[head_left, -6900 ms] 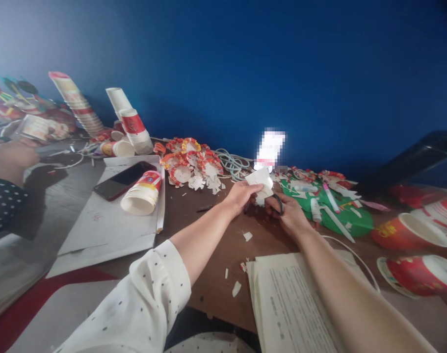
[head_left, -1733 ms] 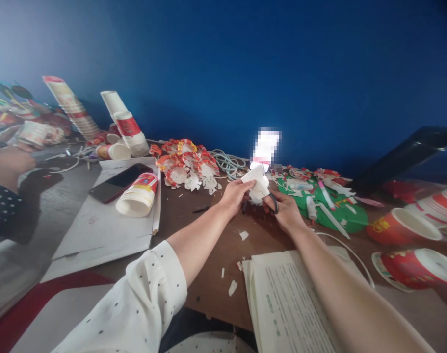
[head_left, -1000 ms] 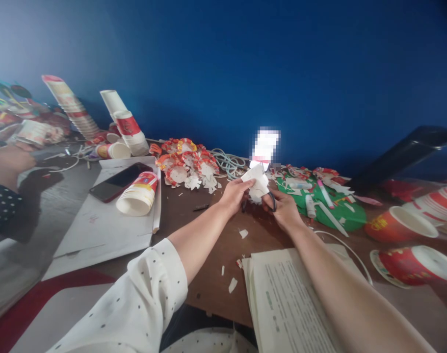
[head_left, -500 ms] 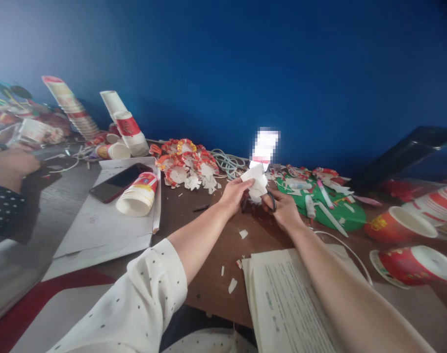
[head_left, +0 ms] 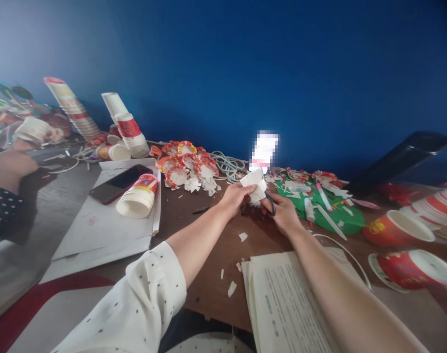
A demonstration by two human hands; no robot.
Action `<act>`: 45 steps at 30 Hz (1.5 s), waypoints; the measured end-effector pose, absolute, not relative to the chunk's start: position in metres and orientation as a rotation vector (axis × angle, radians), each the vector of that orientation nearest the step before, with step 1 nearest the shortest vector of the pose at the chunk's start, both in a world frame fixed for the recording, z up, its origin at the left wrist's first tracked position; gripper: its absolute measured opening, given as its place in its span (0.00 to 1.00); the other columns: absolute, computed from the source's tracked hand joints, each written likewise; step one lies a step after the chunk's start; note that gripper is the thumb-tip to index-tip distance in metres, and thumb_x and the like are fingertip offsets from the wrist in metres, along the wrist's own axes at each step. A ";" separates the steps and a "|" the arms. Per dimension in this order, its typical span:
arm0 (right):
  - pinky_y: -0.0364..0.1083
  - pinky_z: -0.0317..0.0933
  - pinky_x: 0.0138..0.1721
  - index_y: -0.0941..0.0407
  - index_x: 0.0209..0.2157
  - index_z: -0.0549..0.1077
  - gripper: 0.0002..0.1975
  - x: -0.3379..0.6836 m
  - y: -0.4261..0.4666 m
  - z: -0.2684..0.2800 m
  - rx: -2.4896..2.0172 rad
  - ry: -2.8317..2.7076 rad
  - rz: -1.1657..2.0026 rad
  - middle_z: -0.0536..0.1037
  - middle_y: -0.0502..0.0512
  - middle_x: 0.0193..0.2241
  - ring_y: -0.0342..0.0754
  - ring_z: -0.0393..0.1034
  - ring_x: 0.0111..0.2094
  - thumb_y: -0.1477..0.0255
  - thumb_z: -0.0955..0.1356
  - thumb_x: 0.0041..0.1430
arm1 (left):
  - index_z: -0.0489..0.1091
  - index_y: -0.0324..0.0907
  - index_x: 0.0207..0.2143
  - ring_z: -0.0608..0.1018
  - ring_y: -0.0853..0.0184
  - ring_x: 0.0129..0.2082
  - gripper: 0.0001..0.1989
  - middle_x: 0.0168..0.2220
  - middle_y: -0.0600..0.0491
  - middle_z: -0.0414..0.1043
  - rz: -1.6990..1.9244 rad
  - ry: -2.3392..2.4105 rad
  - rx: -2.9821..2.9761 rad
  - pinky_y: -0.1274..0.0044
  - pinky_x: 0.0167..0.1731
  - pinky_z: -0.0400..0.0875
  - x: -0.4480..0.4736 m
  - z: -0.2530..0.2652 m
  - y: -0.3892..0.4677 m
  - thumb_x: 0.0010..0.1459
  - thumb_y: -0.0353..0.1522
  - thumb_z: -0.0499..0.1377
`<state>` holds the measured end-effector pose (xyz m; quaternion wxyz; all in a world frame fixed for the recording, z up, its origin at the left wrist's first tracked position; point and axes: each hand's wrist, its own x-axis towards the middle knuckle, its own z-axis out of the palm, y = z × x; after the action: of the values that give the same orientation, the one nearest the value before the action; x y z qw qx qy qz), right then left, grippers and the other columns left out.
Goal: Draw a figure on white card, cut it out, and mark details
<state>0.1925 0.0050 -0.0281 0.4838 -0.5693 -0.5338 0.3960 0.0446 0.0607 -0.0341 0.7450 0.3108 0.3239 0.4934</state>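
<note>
Clamped a white paper piece (head_left: pixel 255 183) in the left hand (head_left: pixel 233 198), with the thumb (head_left: pixel 249 189) pressed flat on its near face. Gripped black-handled scissors (head_left: pixel 273 206) in the right hand (head_left: pixel 285 214), right beside the paper. Couldn't tell blade opening, mostly hidden by the paper. Held both over the brown table (head_left: pixel 204 255), just in front of a lit, pixelated screen (head_left: pixel 264 149) by the blue wall (head_left: pixel 208 59). Found a few white scraps (head_left: pixel 243 237) on the tabletop, nearer the body than the hands. Saw a heap of red-rimmed paper cutouts (head_left: pixel 188 164) left of the grip, with a coiled pale cable (head_left: pixel 227 165) between heap and screen. Noted a green sheet (head_left: pixel 350 223) right of the right hand, strewn with bits of paper, a pink-and-white marker (head_left: pixel 324 197) and a small white tube (head_left: pixel 309 210). Logged printed pages (head_left: pixel 282 304) close to the body, plus two red paper cups (head_left: pixel 388 229) farther right. Had a flat white box (head_left: pixel 94 235) on the left, bearing a dark phone (head_left: pixel 118 184) and nested paper cups (head_left: pixel 139 196) lying on their side. Spotted two cup stacks (head_left: pixel 129 130) behind the box, near the wall. Also caught another person's hand (head_left: pixel 15 169) at far left, above a dark dotted sleeve (head_left: pixel 2 206), blurry.
</note>
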 end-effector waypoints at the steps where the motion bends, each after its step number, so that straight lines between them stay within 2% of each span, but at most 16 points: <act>1: 0.44 0.54 0.24 0.59 0.33 0.81 0.26 0.192 0.005 -0.028 -1.385 -1.301 0.964 0.70 0.49 0.18 0.42 0.60 0.21 0.49 0.75 0.45 | 0.77 0.34 0.32 0.78 0.68 0.27 0.11 0.26 0.50 0.77 1.075 0.707 0.689 0.74 0.37 0.73 0.045 -0.035 0.061 0.47 0.29 0.72; 8: 0.44 0.53 0.23 0.58 0.31 0.80 0.25 0.190 0.005 -0.025 -1.382 -1.285 0.950 0.69 0.48 0.17 0.43 0.59 0.20 0.49 0.75 0.44 | 0.77 0.34 0.32 0.77 0.69 0.26 0.09 0.26 0.50 0.77 1.078 0.691 0.696 0.74 0.36 0.73 0.044 -0.036 0.061 0.49 0.28 0.71; 15: 0.43 0.53 0.23 0.57 0.21 0.74 0.23 0.187 0.002 -0.020 -1.373 -1.247 0.971 0.68 0.48 0.15 0.41 0.57 0.20 0.50 0.76 0.43 | 0.76 0.34 0.31 0.78 0.67 0.25 0.10 0.26 0.48 0.78 1.092 0.676 0.687 0.72 0.35 0.73 0.043 -0.030 0.058 0.48 0.30 0.71; 23: 0.44 0.52 0.23 0.56 0.20 0.73 0.24 0.187 0.002 -0.020 -1.349 -1.251 0.970 0.68 0.48 0.15 0.40 0.56 0.20 0.49 0.77 0.43 | 0.76 0.34 0.32 0.79 0.64 0.26 0.11 0.26 0.47 0.78 1.110 0.664 0.677 0.71 0.35 0.73 0.042 -0.029 0.058 0.47 0.30 0.71; 26: 0.44 0.52 0.24 0.57 0.23 0.76 0.24 0.186 0.001 -0.017 -1.368 -1.258 0.961 0.68 0.48 0.16 0.41 0.57 0.20 0.49 0.77 0.44 | 0.77 0.34 0.32 0.78 0.65 0.26 0.12 0.26 0.48 0.78 1.127 0.655 0.674 0.71 0.35 0.73 0.041 -0.029 0.058 0.46 0.30 0.71; 31: 0.44 0.53 0.24 0.60 0.39 0.83 0.28 0.188 0.002 -0.020 -1.361 -1.239 0.998 0.68 0.46 0.17 0.41 0.58 0.21 0.51 0.76 0.45 | 0.77 0.36 0.34 0.78 0.65 0.26 0.13 0.27 0.49 0.79 1.164 0.697 0.659 0.72 0.32 0.73 0.039 -0.027 0.060 0.45 0.31 0.71; 34: 0.44 0.53 0.24 0.60 0.44 0.83 0.31 0.189 0.003 -0.023 -1.364 -1.253 1.020 0.68 0.46 0.17 0.41 0.59 0.21 0.51 0.76 0.46 | 0.77 0.36 0.34 0.78 0.65 0.26 0.13 0.27 0.50 0.79 1.187 0.714 0.655 0.72 0.30 0.72 0.037 -0.028 0.062 0.45 0.32 0.71; 39: 0.44 0.54 0.24 0.62 0.47 0.83 0.33 0.192 0.005 -0.026 -1.370 -1.279 1.032 0.69 0.46 0.18 0.41 0.60 0.20 0.51 0.76 0.45 | 0.77 0.38 0.35 0.79 0.66 0.28 0.14 0.29 0.50 0.79 1.256 0.743 0.625 0.74 0.34 0.72 0.036 -0.029 0.065 0.45 0.32 0.72; 45: 0.44 0.54 0.25 0.60 0.47 0.83 0.31 0.192 0.006 -0.029 -1.369 -1.329 1.060 0.70 0.47 0.18 0.41 0.61 0.20 0.52 0.76 0.47 | 0.75 0.40 0.35 0.76 0.74 0.26 0.16 0.30 0.55 0.78 1.347 0.815 0.532 0.81 0.29 0.68 0.032 -0.025 0.066 0.45 0.31 0.74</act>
<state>0.1921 0.0058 -0.0286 0.4611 -0.5565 -0.5403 0.4310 0.0323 0.0662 -0.0255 0.6744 0.2363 0.3620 0.5986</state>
